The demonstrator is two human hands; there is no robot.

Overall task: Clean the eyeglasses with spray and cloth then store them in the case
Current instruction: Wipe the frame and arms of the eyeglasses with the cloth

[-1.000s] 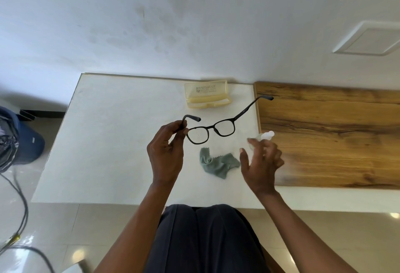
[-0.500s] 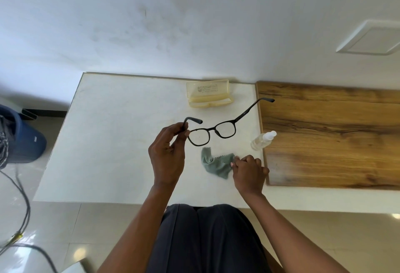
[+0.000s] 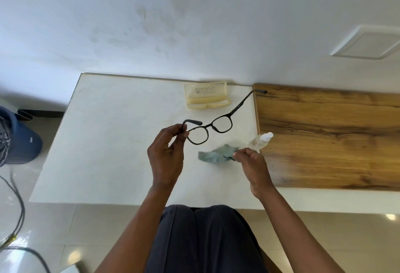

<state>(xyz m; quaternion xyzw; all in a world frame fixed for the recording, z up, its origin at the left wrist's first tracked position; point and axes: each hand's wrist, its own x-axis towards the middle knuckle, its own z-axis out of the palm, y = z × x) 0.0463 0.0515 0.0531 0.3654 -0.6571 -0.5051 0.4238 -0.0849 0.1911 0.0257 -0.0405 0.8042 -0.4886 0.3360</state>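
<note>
Black-framed eyeglasses (image 3: 211, 129) hang unfolded above the white table (image 3: 108, 142). My left hand (image 3: 166, 153) pinches them at the left hinge. A crumpled grey-green cloth (image 3: 214, 154) is lifted slightly off the table, and my right hand (image 3: 252, 162) pinches its right corner. A small clear spray bottle (image 3: 258, 140) with a white cap lies just beyond my right hand, at the seam between the white top and the wooden top. The pale yellow translucent case (image 3: 206, 95) lies open at the back edge, near the wall.
A wooden tabletop (image 3: 329, 138) adjoins the white one on the right. A dark blue bin (image 3: 19, 140) stands on the floor at the left, with cables (image 3: 15, 197) trailing over the tiles. The wall rises directly behind the table.
My right hand left the spray bottle lying on the table, moved down to the cloth, took hold of its corner and lifted it. The eyeglasses stayed held in my left hand.
</note>
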